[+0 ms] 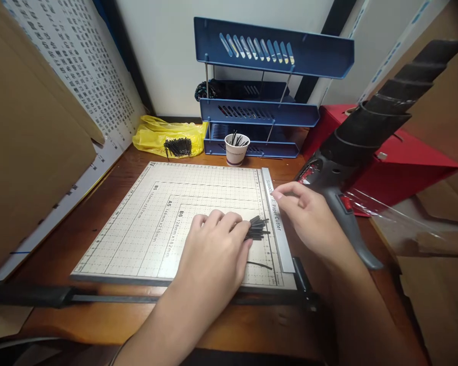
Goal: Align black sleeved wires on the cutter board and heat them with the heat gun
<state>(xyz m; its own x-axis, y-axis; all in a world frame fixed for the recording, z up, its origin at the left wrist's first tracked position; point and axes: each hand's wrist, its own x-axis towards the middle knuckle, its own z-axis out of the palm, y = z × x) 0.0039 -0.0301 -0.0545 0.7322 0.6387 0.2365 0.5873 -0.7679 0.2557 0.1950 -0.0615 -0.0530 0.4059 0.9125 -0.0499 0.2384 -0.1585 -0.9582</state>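
My left hand (pixel 217 244) rests on the paper cutter board (pixel 137 218), its fingers wrapped round a bundle of short black strips (pixel 257 229) whose ends stick out to the right. One loose black strip (pixel 260 265) lies on the board just below the bundle. Over the metal edge strip (pixel 278 221) of the cutter is my right hand (pixel 307 211), thumb and index fingertips pressed together; anything between them is too small to make out.
Behind the board stand a paper cup (pixel 236 152) of black strips, a yellow bag (pixel 148 137) with more strips, and blue trays (pixel 259 112). A heat gun (pixel 339 173) and red box (pixel 412 157) are at right. The cutter's arm (pixel 114 299) runs along the front.
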